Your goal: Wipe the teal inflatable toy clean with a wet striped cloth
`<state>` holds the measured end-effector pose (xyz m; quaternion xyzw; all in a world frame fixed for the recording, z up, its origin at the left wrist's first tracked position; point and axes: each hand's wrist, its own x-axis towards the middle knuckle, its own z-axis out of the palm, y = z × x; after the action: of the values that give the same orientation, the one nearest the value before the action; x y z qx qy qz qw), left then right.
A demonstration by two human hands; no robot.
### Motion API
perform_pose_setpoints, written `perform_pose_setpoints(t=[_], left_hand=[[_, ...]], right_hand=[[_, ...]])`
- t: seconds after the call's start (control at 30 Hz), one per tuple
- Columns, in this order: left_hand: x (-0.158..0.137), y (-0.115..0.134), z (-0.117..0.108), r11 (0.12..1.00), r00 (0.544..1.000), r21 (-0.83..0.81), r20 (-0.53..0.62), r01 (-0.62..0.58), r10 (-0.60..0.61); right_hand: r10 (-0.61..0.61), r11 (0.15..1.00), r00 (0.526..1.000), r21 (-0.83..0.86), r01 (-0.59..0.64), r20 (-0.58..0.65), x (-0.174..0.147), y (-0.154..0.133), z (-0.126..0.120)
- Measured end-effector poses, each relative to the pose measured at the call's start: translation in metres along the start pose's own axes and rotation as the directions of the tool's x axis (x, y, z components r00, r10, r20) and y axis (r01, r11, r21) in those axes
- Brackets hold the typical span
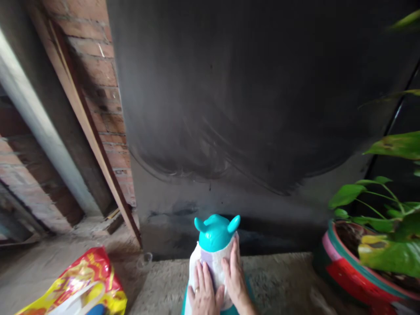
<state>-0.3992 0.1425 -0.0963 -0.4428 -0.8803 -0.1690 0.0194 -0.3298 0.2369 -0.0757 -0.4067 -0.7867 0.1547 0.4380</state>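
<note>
Both hands, left hand (204, 292) and right hand (233, 274), lie flat, fingers together, steadying the bottle (214, 253) upright before the dark wall (262, 109).

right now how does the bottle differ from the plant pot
The bottle is white with a teal horned cap; the plant pot is banded red, green and pink. The bottle is slim and upright; the pot is wide and leafy. Both hands, left and right, rest on the bottle; nothing touches the pot.
</note>
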Motion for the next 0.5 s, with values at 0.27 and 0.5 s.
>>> perform_pose_setpoints(t=[0.27, 0.5], left_hand=[[0.01, -0.001, 0.005, 0.987, 0.999, -0.159, 0.023, -0.026, 0.03], [0.008, 0.005, -0.029, 0.999, 0.962, 0.04, 0.274, -0.037, 0.025]], right_hand=[[0.114, 0.99, 0.993, 0.09, -0.113, -0.008, 0.022, 0.007, 0.009], [0.228, 0.973, 0.963, -0.061, -0.222, 0.143, -0.03, 0.039, 0.004]])
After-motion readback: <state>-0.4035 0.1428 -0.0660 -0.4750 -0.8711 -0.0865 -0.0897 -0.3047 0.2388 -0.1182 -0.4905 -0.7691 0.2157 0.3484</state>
